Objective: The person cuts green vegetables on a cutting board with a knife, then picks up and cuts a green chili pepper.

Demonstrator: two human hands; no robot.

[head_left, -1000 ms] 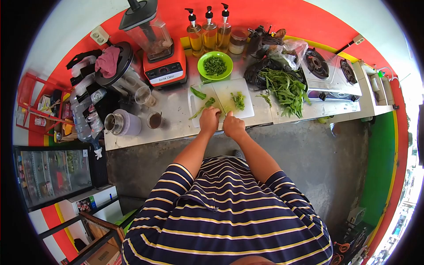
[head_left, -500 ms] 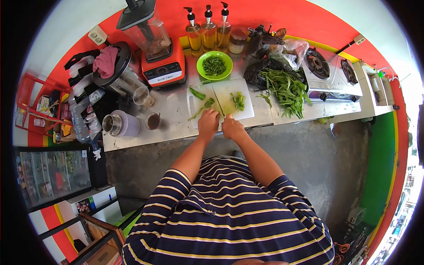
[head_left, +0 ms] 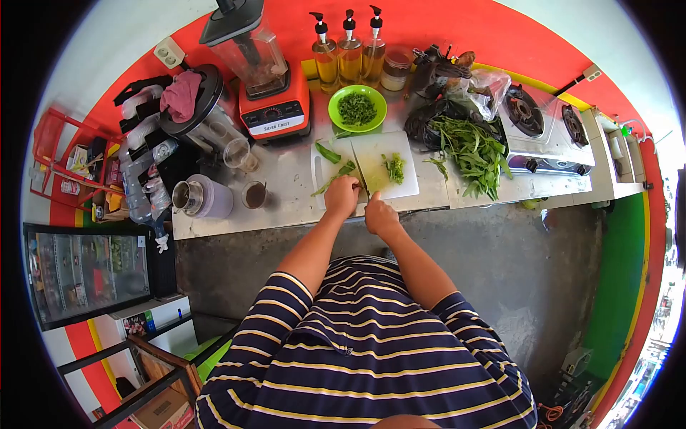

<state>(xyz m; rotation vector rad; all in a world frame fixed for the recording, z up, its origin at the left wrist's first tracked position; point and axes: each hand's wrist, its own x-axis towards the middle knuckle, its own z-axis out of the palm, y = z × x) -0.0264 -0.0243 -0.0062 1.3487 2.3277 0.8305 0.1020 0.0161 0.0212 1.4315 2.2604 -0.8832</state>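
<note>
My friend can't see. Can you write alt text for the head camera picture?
A person's right hand holds a knife on a white board, the left hand close beside the knife. Chopped greens lie on the board's right; behind it is a green bowl holding more.

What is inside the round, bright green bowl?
The round, bright green bowl holds chopped, dark green leaves. They cover the bowl's bottom, so anything beneath them cannot be seen.
</note>
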